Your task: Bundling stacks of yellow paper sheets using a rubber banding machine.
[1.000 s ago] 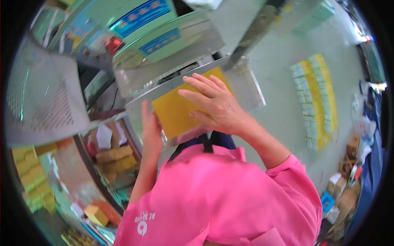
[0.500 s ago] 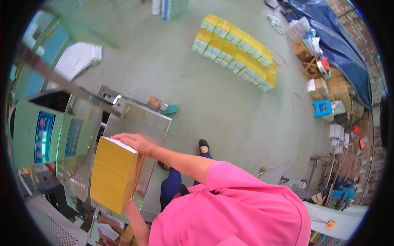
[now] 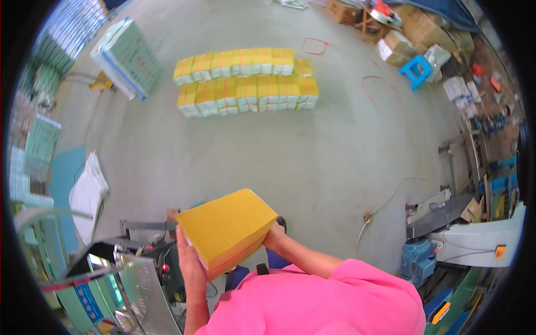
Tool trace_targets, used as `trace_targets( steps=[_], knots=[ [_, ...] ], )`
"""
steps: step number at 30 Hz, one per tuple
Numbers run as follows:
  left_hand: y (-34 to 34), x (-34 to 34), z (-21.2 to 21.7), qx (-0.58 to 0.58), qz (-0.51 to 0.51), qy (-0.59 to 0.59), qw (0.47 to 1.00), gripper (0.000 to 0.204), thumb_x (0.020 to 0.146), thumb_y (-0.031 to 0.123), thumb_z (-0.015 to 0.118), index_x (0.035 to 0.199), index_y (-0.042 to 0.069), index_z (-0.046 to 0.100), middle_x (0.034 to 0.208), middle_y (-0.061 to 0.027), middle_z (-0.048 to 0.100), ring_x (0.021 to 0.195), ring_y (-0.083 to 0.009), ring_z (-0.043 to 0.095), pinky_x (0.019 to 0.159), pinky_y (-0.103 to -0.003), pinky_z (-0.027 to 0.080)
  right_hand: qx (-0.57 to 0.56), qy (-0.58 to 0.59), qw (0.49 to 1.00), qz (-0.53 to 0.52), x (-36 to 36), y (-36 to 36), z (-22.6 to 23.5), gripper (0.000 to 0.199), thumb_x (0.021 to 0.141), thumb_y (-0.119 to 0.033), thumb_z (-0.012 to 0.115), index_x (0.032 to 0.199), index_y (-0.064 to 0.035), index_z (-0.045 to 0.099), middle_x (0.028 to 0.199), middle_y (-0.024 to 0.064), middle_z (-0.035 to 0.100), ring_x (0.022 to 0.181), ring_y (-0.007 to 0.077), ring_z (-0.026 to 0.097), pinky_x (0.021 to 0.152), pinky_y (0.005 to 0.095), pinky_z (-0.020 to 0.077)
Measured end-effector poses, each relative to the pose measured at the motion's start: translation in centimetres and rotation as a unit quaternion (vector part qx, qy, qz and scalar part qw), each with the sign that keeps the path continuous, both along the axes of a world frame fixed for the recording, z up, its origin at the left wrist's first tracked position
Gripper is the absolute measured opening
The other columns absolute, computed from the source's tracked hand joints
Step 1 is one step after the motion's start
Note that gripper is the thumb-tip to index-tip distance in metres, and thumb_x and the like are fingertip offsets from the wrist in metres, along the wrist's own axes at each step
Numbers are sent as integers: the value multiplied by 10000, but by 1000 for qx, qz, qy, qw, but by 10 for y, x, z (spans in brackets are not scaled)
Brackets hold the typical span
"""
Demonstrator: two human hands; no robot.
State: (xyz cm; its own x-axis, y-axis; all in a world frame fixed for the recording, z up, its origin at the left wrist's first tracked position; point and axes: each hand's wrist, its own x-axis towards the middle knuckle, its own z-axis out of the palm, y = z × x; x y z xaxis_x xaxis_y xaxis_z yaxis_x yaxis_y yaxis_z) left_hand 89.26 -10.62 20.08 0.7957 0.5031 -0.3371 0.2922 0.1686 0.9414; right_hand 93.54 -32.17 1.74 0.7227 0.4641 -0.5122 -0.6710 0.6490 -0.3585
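Both my hands carry a block-shaped bundle of paper (image 3: 229, 223) in front of my body. Its broad upper face is yellow, and a pinkish-red strap runs along the near side. My left hand (image 3: 192, 263) is pressed to the left end, fingers along its edge. My right hand (image 3: 273, 237) grips the right end, with most of its fingers hidden beneath or behind the bundle. Ahead on the floor lie two rows of similar strapped bundles (image 3: 248, 92), yellow on top and pale on their sides. A gap of bare floor separates them from the one I hold.
At lower left stands a machine with a metal panel (image 3: 142, 285). White sheeting (image 3: 89, 195) lies at left, and a large pale green package (image 3: 127, 58) stands farther back. A blue stool (image 3: 416, 71) and cartons are at far right. A cable (image 3: 385, 201) crosses the floor near a blue motor (image 3: 419, 261).
I have turned away from the machine's metal table toward the rows on the floor. The bundle has come off the table side and is now held in front of me, yellow face up.
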Motion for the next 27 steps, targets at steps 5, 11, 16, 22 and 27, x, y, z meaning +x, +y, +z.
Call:
trace_targets(
  steps=[5, 11, 16, 22, 27],
  knots=[
    [-107, 109, -29, 368, -287, -19, 884, 491, 1054, 290, 300, 1400, -47, 384, 1398, -204, 443, 1284, -321, 433, 1064, -357, 323, -97, 140, 984, -57, 65, -132, 23, 429, 969, -356, 488, 1234, -28, 563, 1185, 123, 622, 1072, 239, 609, 896, 421, 503],
    [-164, 245, -61, 84, -286, 21, 954, 504, 1050, 326, 298, 1375, -35, 429, 1338, -169, 504, 1242, -256, 473, 1061, -337, 340, -120, 141, 977, -106, 154, -199, 49, 437, 983, -361, 457, 1256, -34, 553, 1220, 109, 615, 1073, 233, 609, 923, 402, 497],
    [-218, 376, -105, -12, -241, -7, 971, 541, 1048, 389, 278, 1394, 4, 436, 1375, -144, 487, 1271, -225, 452, 1077, -335, 327, -165, 64, 982, -60, 270, -256, 24, 464, 995, -395, 422, 1294, -56, 529, 1259, 73, 599, 1150, 196, 566, 964, 371, 477],
    [-298, 515, -124, 39, -254, 15, 966, 556, 1047, 422, 258, 1369, 23, 473, 1333, -97, 519, 1225, -196, 480, 1051, -309, 347, -184, 60, 977, -85, 437, -353, 5, 487, 993, -440, 405, 1291, -79, 542, 1265, 58, 601, 1148, 171, 572, 966, 358, 474],
    [-343, 625, -146, -243, -162, 213, 932, 526, 1034, 471, 291, 1278, 77, 540, 1239, -52, 587, 1151, -192, 546, 985, -329, 419, -242, 28, 970, -11, 565, -410, 10, 469, 998, -436, 422, 1281, -82, 540, 1238, 43, 597, 1132, 152, 560, 954, 332, 462]
  ],
)
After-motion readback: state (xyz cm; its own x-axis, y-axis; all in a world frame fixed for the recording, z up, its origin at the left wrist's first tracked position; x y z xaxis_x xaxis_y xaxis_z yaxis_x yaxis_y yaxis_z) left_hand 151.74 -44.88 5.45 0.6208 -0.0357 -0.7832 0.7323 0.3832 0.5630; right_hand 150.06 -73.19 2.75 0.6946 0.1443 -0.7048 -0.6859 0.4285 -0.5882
